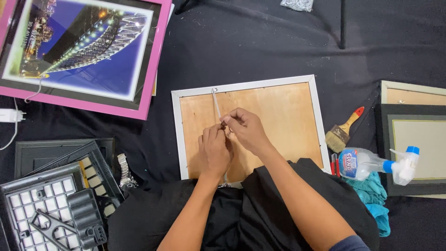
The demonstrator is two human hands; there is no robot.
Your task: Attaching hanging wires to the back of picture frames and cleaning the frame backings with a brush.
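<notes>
Right hand (246,128): fingertips pinched on the lower end of a thin metal strip (216,103), over the middle of the frame back, so the strip stays taut along its line.

Left hand (213,151): curled, fingertips meeting the right hand's at the same pinch point; palm down on the backing board, which steadies the work. Exactly what it grips is hidden by the fingers.

Strip: runs from the pinch up and slightly left to a small fixing at the frame's top edge, left of centre.

Frame (316,121): white moulding, brown backing board, lying face down on the black cloth (260,42) directly in front of the person's lap, square to the body so both hands reach its centre.

Right of the frame, near its lower right corner: paintbrush (343,131) with red-tipped handle, lying aslant; spray bottle (371,163) on its side, resting on a teal rag (375,195). Kept within the right hand's reach.

Far right edge of the cloth: more frames (413,135), stacked, backs or mats showing.

Upper left corner: pink-framed picture (83,51) of a lit bridge at night, face up.

Lower left: black plastic grid parts (51,200), piled; a metal wristwatch (124,171) just beside them, laid aside off the wrist.
</notes>
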